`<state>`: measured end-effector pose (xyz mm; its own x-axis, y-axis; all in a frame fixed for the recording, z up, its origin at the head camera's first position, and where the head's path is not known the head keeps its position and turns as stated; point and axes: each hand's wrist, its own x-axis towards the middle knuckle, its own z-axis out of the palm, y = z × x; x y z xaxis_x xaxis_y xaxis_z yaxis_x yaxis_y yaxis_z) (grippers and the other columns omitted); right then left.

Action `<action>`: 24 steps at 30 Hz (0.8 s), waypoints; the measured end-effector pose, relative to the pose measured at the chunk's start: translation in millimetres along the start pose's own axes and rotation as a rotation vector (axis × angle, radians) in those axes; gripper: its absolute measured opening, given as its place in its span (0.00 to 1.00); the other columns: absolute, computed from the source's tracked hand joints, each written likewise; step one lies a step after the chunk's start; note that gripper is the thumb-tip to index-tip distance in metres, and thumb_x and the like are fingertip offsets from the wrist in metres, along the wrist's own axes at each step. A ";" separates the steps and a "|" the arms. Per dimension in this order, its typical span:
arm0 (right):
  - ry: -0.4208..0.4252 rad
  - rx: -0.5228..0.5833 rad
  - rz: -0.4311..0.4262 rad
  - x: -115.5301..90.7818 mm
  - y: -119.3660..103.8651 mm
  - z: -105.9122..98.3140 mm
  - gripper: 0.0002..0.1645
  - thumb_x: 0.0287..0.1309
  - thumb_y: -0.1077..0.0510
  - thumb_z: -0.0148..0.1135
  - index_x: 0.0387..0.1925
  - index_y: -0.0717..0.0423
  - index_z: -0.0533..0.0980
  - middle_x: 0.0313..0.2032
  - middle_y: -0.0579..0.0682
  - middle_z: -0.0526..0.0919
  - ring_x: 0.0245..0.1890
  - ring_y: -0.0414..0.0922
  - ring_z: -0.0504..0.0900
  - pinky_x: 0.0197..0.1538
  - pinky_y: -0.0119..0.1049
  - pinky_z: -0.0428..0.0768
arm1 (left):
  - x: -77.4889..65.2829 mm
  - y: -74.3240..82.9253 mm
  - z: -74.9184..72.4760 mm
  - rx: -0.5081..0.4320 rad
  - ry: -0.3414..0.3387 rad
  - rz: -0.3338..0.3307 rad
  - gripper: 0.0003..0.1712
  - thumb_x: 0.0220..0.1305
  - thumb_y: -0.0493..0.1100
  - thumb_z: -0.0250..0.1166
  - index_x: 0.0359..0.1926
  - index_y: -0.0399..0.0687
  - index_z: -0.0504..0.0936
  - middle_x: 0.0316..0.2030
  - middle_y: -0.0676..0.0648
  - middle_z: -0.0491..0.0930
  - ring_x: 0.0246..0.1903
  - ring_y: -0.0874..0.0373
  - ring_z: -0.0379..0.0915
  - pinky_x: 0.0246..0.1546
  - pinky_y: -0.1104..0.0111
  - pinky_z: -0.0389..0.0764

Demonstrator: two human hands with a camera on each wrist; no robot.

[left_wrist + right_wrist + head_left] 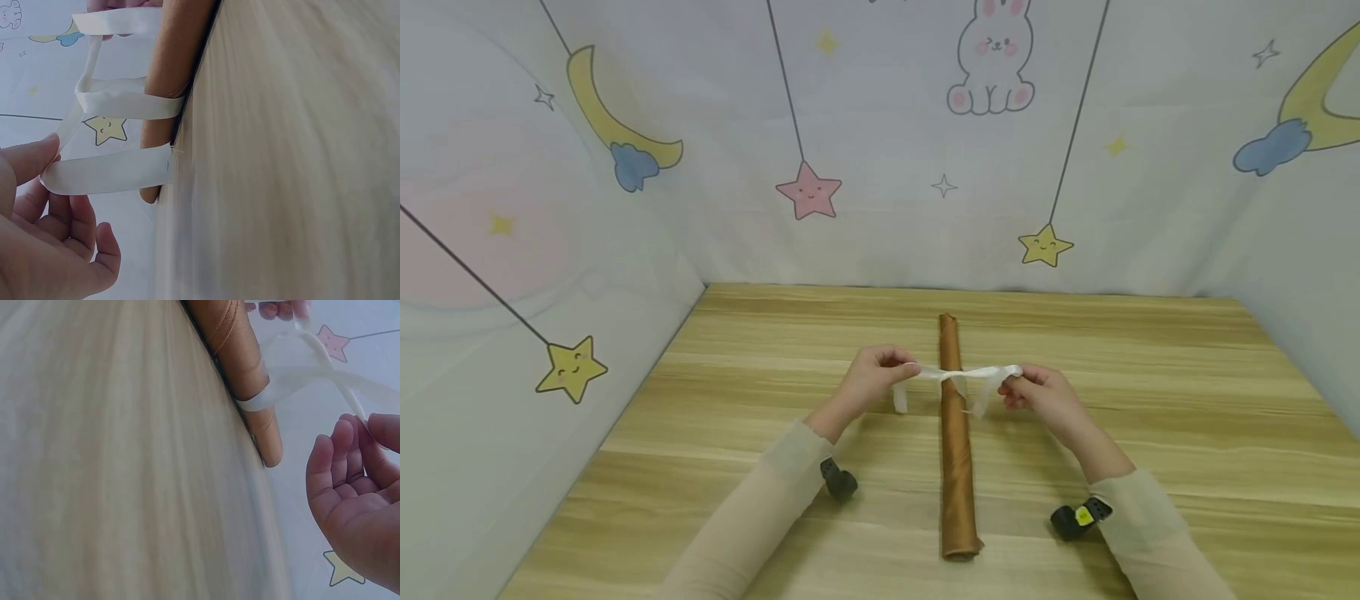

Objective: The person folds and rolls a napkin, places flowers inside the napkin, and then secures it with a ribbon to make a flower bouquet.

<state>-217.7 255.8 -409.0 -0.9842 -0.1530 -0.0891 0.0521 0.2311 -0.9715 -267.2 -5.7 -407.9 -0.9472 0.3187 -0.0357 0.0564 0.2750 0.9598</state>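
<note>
A long brown roll of smooth cloth (pixel 957 467) lies lengthwise on the table. Around its upper part passes a white ribbon (pixel 977 373), twisted together above the roll and stretched out to both sides. On the left side, my left hand (pixel 876 377) pinches the ribbon between thumb and forefinger, and a loose end hangs below it. My right hand (pixel 1045 396) pinches the other side of the ribbon, where another end dangles. In the left wrist view the ribbon band (pixel 131 106) wraps the roll. Both hands are raised above the tabletop, apart from the roll.
The wood-grain table (pixel 760 333) extends around the roll on both sides. Pale cloth walls printed with stars, moons and a rabbit (pixel 992 58) stand behind it and at the sides. A small black camera (pixel 838 481) sits on the left wrist, another (pixel 1071 521) on the right.
</note>
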 end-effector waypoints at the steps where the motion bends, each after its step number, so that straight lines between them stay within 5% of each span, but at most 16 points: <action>1: 0.002 -0.003 0.000 -0.5 -0.1 -0.5 0.17 0.63 0.59 0.47 0.39 0.74 0.70 0.28 0.46 0.77 0.28 0.38 0.77 0.39 0.37 0.77 | -2.8 3.2 -0.7 0.000 0.003 0.003 0.11 0.55 0.42 0.64 0.35 0.38 0.80 0.31 0.50 0.78 0.30 0.59 0.69 0.35 0.62 0.73; 12: 0.004 -0.037 -0.001 -4.5 6.4 -7.9 0.19 0.64 0.57 0.48 0.41 0.74 0.70 0.27 0.44 0.77 0.28 0.37 0.77 0.38 0.34 0.77 | -17.1 17.9 -6.3 0.028 0.021 -0.002 0.10 0.55 0.39 0.63 0.34 0.35 0.80 0.28 0.50 0.78 0.28 0.62 0.68 0.36 0.62 0.73; 24: 0.020 -0.105 0.019 -7.5 11.2 -17.6 0.21 0.64 0.54 0.48 0.42 0.72 0.71 0.29 0.44 0.78 0.30 0.36 0.77 0.38 0.34 0.77 | 1.4 -13.4 -11.2 0.058 0.047 -0.028 0.09 0.53 0.44 0.66 0.32 0.42 0.81 0.29 0.50 0.78 0.30 0.60 0.69 0.31 0.71 0.70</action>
